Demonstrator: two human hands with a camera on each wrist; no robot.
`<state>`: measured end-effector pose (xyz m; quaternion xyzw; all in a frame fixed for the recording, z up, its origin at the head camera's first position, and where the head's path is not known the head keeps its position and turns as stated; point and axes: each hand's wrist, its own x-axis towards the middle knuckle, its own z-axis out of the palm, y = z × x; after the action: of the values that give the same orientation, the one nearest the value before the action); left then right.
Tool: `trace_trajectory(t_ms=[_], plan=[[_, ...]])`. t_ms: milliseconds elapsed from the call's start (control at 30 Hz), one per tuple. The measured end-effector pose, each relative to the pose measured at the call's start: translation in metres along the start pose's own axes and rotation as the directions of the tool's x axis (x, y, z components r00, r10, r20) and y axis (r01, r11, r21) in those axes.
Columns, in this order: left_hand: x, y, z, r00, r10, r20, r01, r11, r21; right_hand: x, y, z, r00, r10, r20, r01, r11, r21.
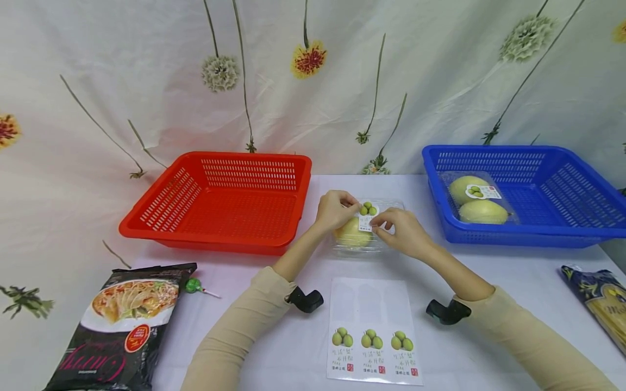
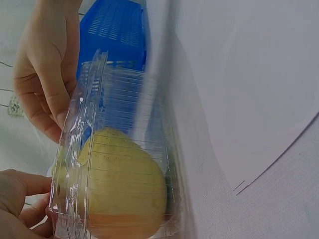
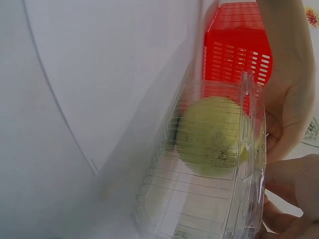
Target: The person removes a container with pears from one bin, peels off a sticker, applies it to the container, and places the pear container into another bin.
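Note:
A clear plastic clamshell box (image 1: 391, 205) holds pale yellow-green pears (image 2: 127, 184), and a white label (image 1: 364, 223) with a green pear picture lies at its lid. My left hand (image 1: 336, 210) is at the label's upper left edge, pinching it with bent fingers. From the other side, my right hand (image 1: 405, 232) pinches the label's lower right edge between thumb and forefinger. Both sets of fingertips are right at the lid in the wrist views. In front of the box lies a label sheet (image 1: 369, 304) with several pear labels along its near end.
A red basket (image 1: 215, 241) stands left of the box. The blue basket (image 1: 528, 236) at right contains another labelled pear box (image 1: 481, 203). Near left lie a black noodle packet (image 1: 122, 326) and a green lollipop (image 1: 193, 285). A dark pasta bag (image 1: 599, 298) is at far right.

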<state>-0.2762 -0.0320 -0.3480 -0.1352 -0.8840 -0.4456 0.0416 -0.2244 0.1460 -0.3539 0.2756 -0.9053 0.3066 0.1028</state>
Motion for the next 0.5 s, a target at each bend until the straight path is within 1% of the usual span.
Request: trace_trajectory(t_ms=[67,233,367,500], plan=[[-0.0008,0.0002,0.0004,1.0,0.008,-0.008,-0.008,1.0,0.01,0.0001,-0.0002,0.0002,1.0,-0.002,0.002,0.002,1.0,-0.004],[-0.0009,-0.0002,0.0015,1.0,0.016,-0.004,-0.015,0.999,0.029,-0.0002,-0.0011,-0.0009,1.0,-0.008,0.018,0.009,0.999,-0.036],[-0.001,-0.0009,0.0022,0.999,0.037,-0.004,-0.036,0.998,0.043,-0.0007,-0.0018,-0.0014,0.999,-0.003,0.042,0.006,0.998,-0.067],[-0.0014,-0.0012,0.0025,0.999,0.052,-0.011,-0.052,0.997,0.055,-0.0014,-0.0018,-0.0013,0.999,-0.005,0.052,0.009,0.997,-0.076]])
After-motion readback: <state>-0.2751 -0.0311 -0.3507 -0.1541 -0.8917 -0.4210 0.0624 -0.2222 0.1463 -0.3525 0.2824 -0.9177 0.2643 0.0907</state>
